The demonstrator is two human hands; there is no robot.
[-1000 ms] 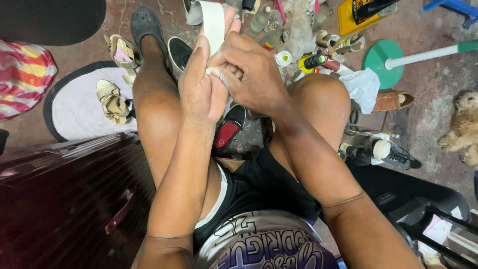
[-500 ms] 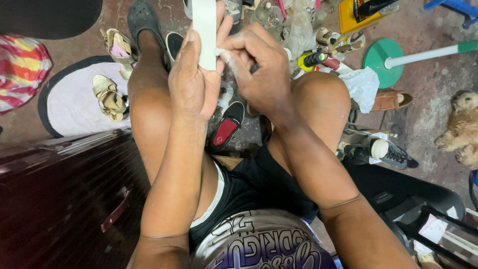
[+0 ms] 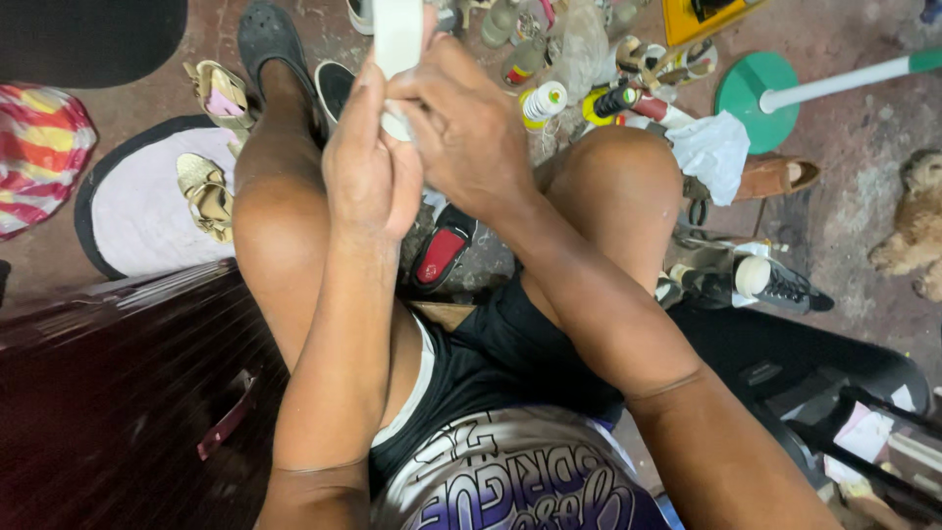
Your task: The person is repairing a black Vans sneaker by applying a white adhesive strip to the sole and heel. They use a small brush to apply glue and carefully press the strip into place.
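From the head camera I look down on my two hands, raised together above my knees. My left hand is wrapped around the lower end of a flat white strip-like piece, smooth and pale, which stands upright and runs off the top edge of the picture. My right hand is closed over the same piece from the other side, fingers curled across its front and touching the left hand (I cannot tell exactly what the piece is, since the hands hide much of it).

Below the hands, on the reddish concrete floor, a black shoe with a red insole lies between my legs. My left foot wears a dark grey clog. Left of that leg a pair of gold strappy sandals rests on a white oval mat with a black rim. Near my right knee stand a white thread spool and a crumpled white cloth, with a brown leather shoe just beside the cloth. A green round disc on a white pole lies further right, and a tan furry dog sits at the right edge.
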